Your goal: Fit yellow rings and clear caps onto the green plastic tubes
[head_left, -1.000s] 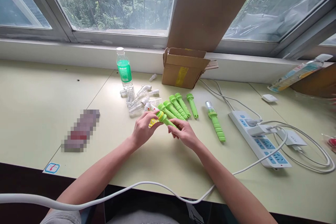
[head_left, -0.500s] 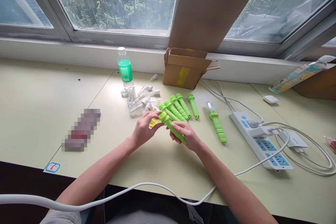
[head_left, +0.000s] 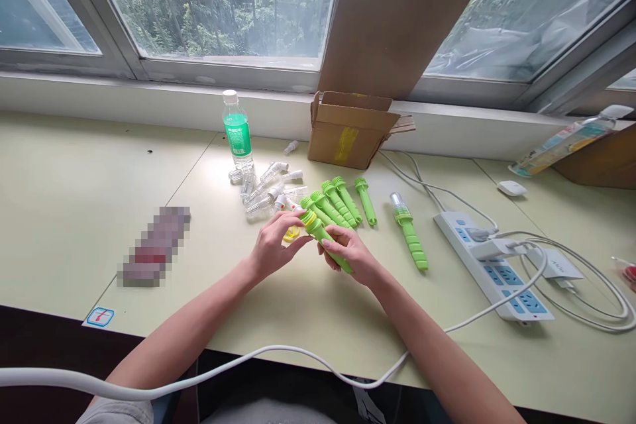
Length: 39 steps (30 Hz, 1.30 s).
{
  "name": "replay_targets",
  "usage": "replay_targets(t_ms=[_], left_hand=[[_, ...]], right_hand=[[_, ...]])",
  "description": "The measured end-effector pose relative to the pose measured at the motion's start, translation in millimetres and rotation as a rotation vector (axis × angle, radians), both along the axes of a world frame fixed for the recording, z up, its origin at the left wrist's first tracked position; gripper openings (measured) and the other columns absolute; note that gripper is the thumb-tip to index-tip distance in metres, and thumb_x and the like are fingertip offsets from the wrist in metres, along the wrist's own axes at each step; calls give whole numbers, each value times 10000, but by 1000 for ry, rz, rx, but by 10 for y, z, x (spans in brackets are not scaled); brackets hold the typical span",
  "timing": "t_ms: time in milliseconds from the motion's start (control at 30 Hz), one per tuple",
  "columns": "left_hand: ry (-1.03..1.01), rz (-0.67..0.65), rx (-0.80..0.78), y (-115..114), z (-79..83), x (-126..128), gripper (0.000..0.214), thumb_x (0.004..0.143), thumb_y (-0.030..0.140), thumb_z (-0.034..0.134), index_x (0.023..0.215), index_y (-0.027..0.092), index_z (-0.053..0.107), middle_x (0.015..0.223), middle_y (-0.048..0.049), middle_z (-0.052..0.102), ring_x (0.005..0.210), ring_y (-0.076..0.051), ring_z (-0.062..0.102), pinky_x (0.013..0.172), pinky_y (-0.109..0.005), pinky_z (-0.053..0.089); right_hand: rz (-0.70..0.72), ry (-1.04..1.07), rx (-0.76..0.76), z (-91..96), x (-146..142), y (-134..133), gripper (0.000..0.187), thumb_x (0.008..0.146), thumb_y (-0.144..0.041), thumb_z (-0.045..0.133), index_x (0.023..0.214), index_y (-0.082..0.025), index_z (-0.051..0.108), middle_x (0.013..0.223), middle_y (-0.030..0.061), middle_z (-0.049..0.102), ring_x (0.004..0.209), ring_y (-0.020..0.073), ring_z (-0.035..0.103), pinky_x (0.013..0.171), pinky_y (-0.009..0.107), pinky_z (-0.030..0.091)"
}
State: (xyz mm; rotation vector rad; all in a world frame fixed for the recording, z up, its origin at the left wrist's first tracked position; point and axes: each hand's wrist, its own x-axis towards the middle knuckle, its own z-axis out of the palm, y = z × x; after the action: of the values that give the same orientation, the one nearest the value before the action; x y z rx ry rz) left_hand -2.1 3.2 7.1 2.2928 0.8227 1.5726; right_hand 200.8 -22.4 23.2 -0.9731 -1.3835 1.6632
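A green flashlight body (head_left: 334, 253) lies slanted between my hands, with a yellow ring (head_left: 309, 218) around its threaded end. My right hand (head_left: 354, 253) is wrapped around the lower part of that body. With thumb and fingertips, my left hand (head_left: 275, 240) grips the ringed end. Loose yellow rings (head_left: 291, 233) lie on the table just behind my left hand, partly covered by it. Several more green bodies (head_left: 338, 210) rest side by side beyond my hands. Clear plastic caps with white ends (head_left: 261, 202) are heaped to their left. One body with a clear cap fitted (head_left: 411, 238) lies to the right.
A water bottle (head_left: 237, 129) stands behind the caps, and an open cardboard box (head_left: 348, 136) sits by the window ledge. On the right is a power strip (head_left: 489, 265) with plugs and cables. A white cable (head_left: 278, 348) crosses in front of me. A blurred-out object (head_left: 156, 245) lies left.
My right hand's fingers have shifted slightly on the green flashlight body. My left hand stays at the ringed end, and the table items have not moved.
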Motion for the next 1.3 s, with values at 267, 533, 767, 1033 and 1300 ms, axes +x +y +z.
replay_targets(t_ms=[267,533,767,1033,1300], left_hand=[[37,-11,-14,15,-8,-1,205,814,159,664,977,182,543,1133,-121,665,1054,-219,632,861,-404,556],[20,16,18,6,-48,15,196,806,136,669,953,186,548,1125,-112,678,1020,-209,649,839,-385,568],[22,25,29,15,-57,8,206,805,160,679,966,187,553,1122,-114,676,1041,-214,644,849,-395,566],[72,10,17,15,-22,10,208,818,160,659,991,179,545,1143,-123,661,1071,-227,629,851,-402,559],[45,26,21,16,-62,12,174,836,131,628,979,182,541,1146,-119,665,1061,-218,634,838,-398,566]], right_hand=[[103,9,-66,2,20,7,318,873,-477,570,833,-165,616,646,4,559,446,78,441,405,228,296],[46,-42,-100,-29,21,5,290,778,-361,715,951,-220,532,581,-35,611,314,59,374,317,198,232],[-1,-5,-17,-2,5,12,239,817,-402,669,899,-201,569,750,4,627,421,89,517,363,222,340],[67,-39,-26,29,4,3,329,906,-468,528,846,-159,625,729,33,613,425,58,436,377,220,287],[-9,-32,-85,-30,-13,10,325,755,-361,737,950,-223,516,726,-13,654,337,49,396,310,192,232]])
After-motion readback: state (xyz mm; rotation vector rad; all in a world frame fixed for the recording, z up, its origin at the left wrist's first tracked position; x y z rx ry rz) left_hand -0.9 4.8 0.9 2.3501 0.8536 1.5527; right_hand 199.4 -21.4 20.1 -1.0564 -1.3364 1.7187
